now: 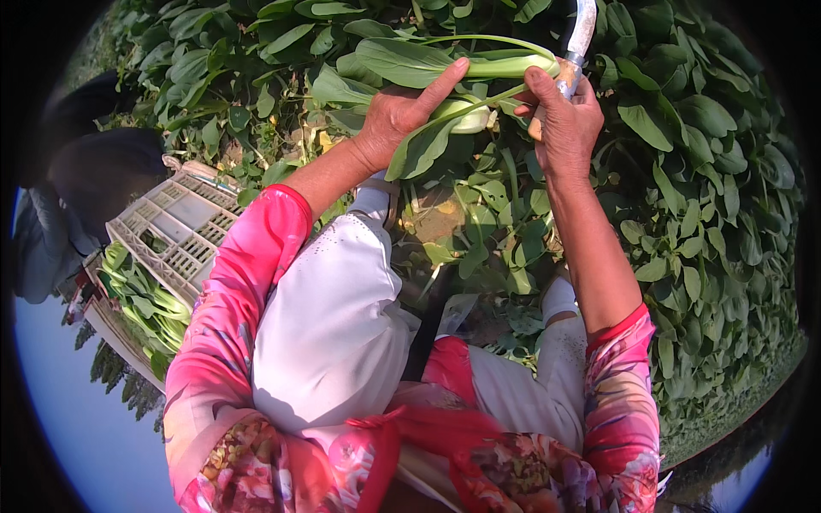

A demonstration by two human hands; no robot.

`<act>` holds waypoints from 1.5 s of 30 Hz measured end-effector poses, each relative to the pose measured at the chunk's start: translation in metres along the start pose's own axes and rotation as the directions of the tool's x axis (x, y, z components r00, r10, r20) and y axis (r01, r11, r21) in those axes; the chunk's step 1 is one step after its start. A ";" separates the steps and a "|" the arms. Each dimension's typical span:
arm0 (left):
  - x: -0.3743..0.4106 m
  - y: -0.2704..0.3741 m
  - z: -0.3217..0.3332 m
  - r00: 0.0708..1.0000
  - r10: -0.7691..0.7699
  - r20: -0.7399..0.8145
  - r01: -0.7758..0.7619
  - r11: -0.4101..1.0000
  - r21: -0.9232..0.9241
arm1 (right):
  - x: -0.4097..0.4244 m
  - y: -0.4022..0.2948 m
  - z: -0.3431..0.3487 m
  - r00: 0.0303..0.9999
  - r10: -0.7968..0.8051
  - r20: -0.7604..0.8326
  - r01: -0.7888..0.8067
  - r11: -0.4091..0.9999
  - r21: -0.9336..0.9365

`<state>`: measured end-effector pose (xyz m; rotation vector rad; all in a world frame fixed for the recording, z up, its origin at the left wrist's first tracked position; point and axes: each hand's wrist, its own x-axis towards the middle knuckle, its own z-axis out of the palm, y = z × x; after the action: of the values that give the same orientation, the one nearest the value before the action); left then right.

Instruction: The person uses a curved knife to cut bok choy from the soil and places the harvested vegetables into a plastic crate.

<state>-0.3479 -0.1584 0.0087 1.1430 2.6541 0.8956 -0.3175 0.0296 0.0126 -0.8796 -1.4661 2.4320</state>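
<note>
My left hand (405, 108) holds heads of bok choy, with its fingers beneath and its thumb pointing along the stalks. One bok choy (507, 67) lies across the top, its pale base towards the right. Below it shows a second, plumper bok choy (473, 119) with a cut root end. My right hand (567, 122) grips a sickle by its wooden handle (537, 122); the metal blade (582, 29) curves up out of the picture. The right thumb rests at the end of an outer leaf stalk, whose broad leaf (420, 152) droops below my left hand.
Rows of growing leafy greens (699, 160) spread ahead and to the right. At left stands an upended plastic crate (192, 215) beside a pile of harvested bok choy (144, 301). A person in dark clothing (106, 173) is beyond it. Bare soil (442, 218) shows between my feet.
</note>
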 end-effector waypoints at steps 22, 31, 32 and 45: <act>0.042 0.002 -0.058 0.754 -0.101 0.649 0.034 0.993 0.115 | -0.037 -0.021 -0.070 0.921 0.325 0.215 -0.036 0.620 -0.784; 0.123 -0.099 -0.061 0.692 -0.528 0.492 -0.080 0.621 0.780 | 0.022 0.021 0.026 0.869 0.260 0.422 0.331 0.329 -0.884; 0.124 -0.120 -0.061 0.711 -0.516 0.477 -0.042 0.647 0.762 | 0.029 0.033 0.039 0.895 0.261 0.360 0.261 0.347 -0.901; 0.053 -0.143 -0.067 0.907 -0.336 0.254 0.104 0.762 0.639 | 0.066 0.121 0.083 0.966 0.235 0.112 -0.050 0.589 -0.807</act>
<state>-0.4969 -0.2301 -0.0106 0.9177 2.7314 -0.2503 -0.3998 -0.0656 -0.0881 -0.8982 -2.7776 1.9131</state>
